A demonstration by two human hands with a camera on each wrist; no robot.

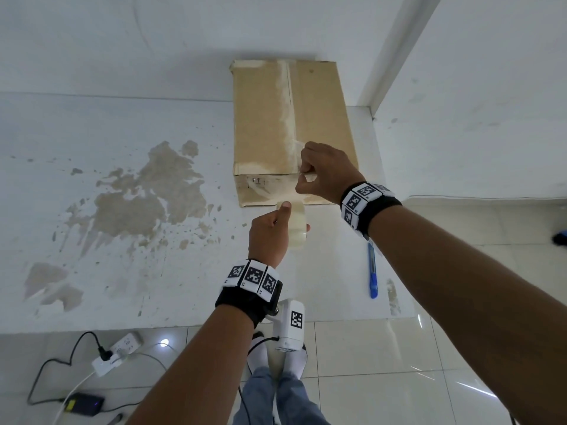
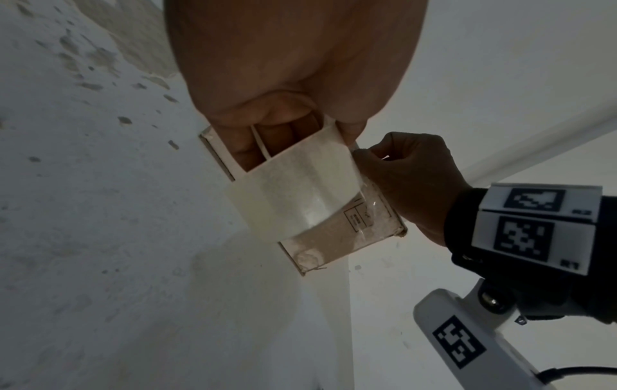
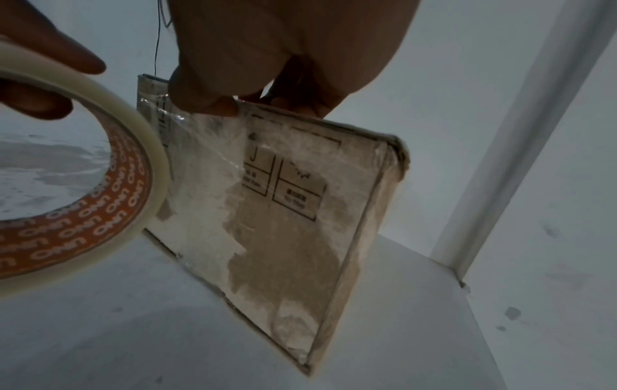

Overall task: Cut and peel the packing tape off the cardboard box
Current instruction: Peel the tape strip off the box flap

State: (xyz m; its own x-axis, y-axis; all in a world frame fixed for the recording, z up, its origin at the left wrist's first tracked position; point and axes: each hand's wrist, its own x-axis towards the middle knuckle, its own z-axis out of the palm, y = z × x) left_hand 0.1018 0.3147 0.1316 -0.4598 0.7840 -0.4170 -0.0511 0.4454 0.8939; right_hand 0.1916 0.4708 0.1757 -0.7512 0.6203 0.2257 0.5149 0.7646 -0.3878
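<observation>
White, stained table surface (image 1: 122,167) carries a cardboard box (image 1: 322,118) set against the rear wall, with tape residue whitening its top seam and near face. Left hand (image 1: 270,234) grasps a roll of clear packing tape (image 1: 296,223), held just before the box's near edge, thumb on top of the roll. Right hand (image 1: 325,170) pinches a clear strip of tape (image 3: 213,147) at the box's near top edge. Blue utility knife (image 1: 372,271) lies on the table, near the right forearm.

brown cardboard box (image 1: 319,118) streaked whitish; translucent cream tape roll (image 2: 293,192), orange white-lettered core; blue knife (image 1: 372,271); black-white checkered wristbands (image 1: 254,279).
</observation>
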